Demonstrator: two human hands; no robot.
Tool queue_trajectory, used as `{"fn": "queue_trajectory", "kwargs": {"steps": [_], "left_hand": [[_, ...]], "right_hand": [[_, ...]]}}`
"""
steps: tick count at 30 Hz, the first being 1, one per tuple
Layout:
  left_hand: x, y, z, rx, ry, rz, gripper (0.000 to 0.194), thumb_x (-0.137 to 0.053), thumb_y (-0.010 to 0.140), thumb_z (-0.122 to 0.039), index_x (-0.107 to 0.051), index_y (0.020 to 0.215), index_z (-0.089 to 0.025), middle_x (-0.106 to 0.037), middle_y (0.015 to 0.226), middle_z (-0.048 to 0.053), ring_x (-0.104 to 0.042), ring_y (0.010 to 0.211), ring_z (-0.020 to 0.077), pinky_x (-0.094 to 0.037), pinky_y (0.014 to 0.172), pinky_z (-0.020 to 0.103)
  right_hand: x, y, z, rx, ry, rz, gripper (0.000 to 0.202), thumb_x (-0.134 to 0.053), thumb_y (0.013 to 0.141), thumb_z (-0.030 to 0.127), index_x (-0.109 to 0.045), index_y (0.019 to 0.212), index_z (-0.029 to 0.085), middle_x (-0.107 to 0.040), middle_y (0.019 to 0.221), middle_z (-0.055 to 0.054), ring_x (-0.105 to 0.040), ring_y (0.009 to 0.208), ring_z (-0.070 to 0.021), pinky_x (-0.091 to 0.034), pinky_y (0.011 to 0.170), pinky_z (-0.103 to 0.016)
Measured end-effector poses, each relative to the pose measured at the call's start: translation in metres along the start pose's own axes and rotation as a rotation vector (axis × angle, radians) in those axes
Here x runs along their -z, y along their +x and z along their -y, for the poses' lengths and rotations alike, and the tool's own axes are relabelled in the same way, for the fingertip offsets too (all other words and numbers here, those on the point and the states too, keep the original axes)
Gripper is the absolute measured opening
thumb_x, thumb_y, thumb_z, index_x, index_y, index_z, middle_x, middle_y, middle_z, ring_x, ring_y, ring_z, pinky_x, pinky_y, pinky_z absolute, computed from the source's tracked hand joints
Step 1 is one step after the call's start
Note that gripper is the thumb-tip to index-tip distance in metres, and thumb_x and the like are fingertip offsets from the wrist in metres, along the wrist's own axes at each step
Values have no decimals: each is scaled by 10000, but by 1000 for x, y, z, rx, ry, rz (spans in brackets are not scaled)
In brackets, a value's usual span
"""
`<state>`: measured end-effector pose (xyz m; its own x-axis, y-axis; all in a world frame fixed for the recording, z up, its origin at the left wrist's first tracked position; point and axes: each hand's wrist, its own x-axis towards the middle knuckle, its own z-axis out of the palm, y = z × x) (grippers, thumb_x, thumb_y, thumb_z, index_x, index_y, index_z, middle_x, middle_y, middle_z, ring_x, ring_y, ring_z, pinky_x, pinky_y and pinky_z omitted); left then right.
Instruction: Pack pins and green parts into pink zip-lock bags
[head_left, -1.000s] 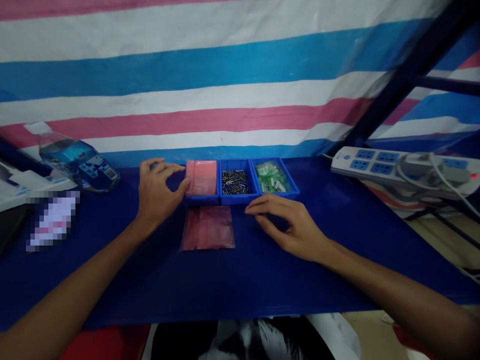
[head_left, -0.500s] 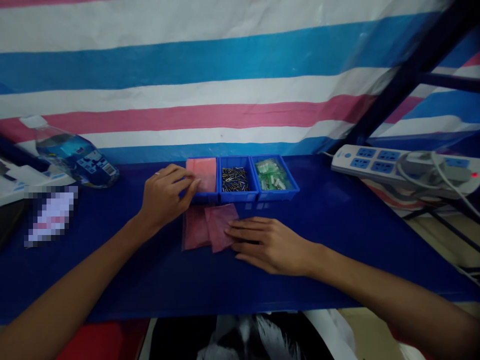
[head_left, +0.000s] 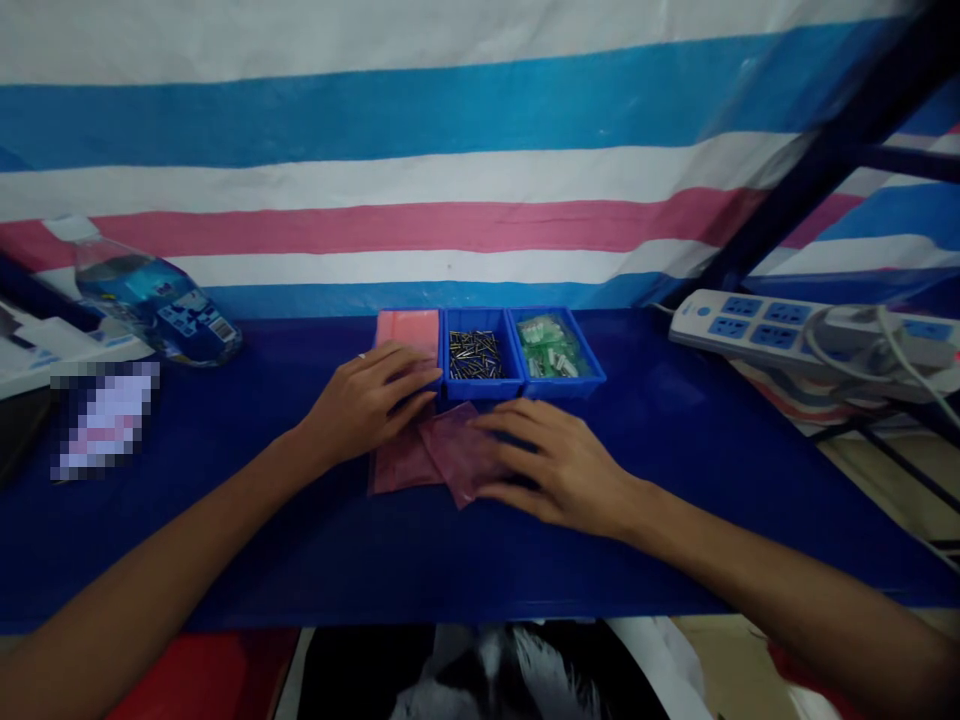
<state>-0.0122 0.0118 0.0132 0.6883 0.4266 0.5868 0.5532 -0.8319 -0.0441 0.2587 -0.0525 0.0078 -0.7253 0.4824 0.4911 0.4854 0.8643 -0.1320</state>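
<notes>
Lying under right hand (head_left: 559, 465), pink bag (head_left: 456, 452)

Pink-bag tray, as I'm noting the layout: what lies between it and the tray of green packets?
A blue tray of small metal pieces, as the head view shows.

The left hand (head_left: 365, 402) has shifted right over the pink stack (head_left: 407, 328).

Blue tabletop (head_left: 645, 560). Beyond the right hand (head_left: 559, 465): three adjoining blue bins (head_left: 484, 390). Between this and the left hand (head_left: 367, 395): overlapping pink plastic bags (head_left: 409, 463). Left of the left hand: tilted bottle (head_left: 176, 310), pixelated item (head_left: 105, 420). Far right of the right hand: white power strip (head_left: 780, 325), at the edge.
</notes>
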Motion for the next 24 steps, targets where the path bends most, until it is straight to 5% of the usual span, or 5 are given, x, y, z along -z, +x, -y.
{"fn": "queue_trajectory", "kwargs": {"steps": [3,8,12,20,24], "left_hand": [[-13,2,-3,11,-54,2,359,-582,953,-256,-575,1306,-191,-619,1331,122,-592,1233,229,-516,1043,448],[-32,7,-7,20,-96,-90,270,-608,940,-230,-654,1199,-170,-682,1236,116,-667,1122,217,-559,991,437],[-32,8,-6,33,-159,-167,196,-620,923,-178,-712,1096,-190,-723,1156,81,-713,988,180,-594,919,366],[-24,4,-4,28,-168,-162,170,-629,917,-182,-722,1056,-209,-744,1103,45,-697,957,170,-595,874,358],[-23,2,-1,7,-196,-126,210,-643,905,-182,-704,1103,-215,-725,1143,49,-625,1100,201,-563,934,419]], "right_hand": [[6,-2,-20,-186,-77,-205,302,-606,933,260,-654,1229,225,-643,1274,-106,-601,1139,-263,-514,965,-504],[2,-7,-55,-241,-21,-87,378,-580,952,234,-607,1327,273,-552,1413,-113,-606,1173,-258,-531,974,-515],[-8,-9,-64,-220,-8,-176,287,-546,967,204,-681,1220,228,-639,1321,-114,-641,1098,-248,-558,927,-497],[-10,-3,-55,-170,-67,-247,254,-575,948,195,-694,1171,177,-667,1273,-126,-608,1111,-252,-540,936,-485],[-9,2,-25,59,-51,-148,369,-669,894,365,-676,1209,174,-663,1268,-118,-557,1183,-284,-505,968,-497]]}}
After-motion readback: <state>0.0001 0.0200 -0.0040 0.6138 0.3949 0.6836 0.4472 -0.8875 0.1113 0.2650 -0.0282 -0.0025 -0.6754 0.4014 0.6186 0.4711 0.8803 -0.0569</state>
